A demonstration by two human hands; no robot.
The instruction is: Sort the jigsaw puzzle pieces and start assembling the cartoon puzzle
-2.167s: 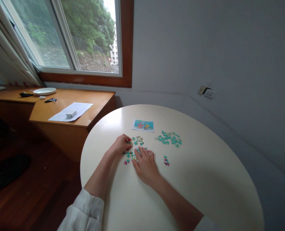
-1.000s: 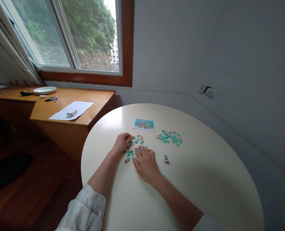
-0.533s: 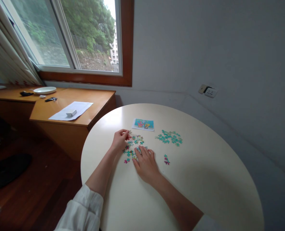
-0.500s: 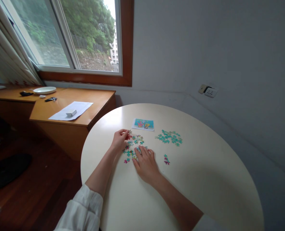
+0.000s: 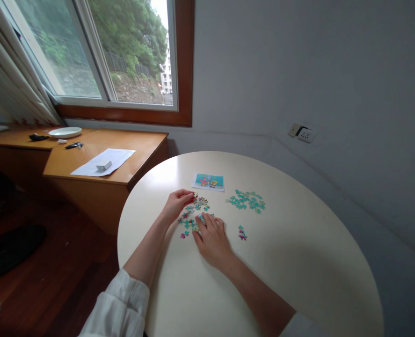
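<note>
From the head camera, the puzzle looks barely begun. On the round tabletop [image 5: 298, 262] nearly everything lies loose. A mixed scatter of pieces [image 5: 192, 219] sits left of the tabletop's middle, nearer the left edge than the right. A teal batch [image 5: 246, 201] is set apart to its right, and I can't tell whether any of those are joined. A small pink-and-teal bit [image 5: 242, 233] lies alone towards the near edge, maybe two pieces locked together. The picture card [image 5: 209, 181] lies flat beyond the scatter, towards the far edge. No assembled section shows, so by my reckoning almost all the joining is left.

The left hand [image 5: 177, 202] has thumb and fingertips pinched on a single pale piece [image 5: 195, 194] at the scatter's far edge, just short of the card. The right hand [image 5: 212, 238] lies palm down with its fingers relaxed and spread, the tips resting on the scatter's near side and gripping nothing.

Half a second back, that left hand held the piece up off the pile. Now it has reached forward and lower, bringing the piece down among the others. The right hand has not shifted, nor have the card and the teal batch. The wooden desk [image 5: 88, 161] under the window stands beyond the left edge.
</note>
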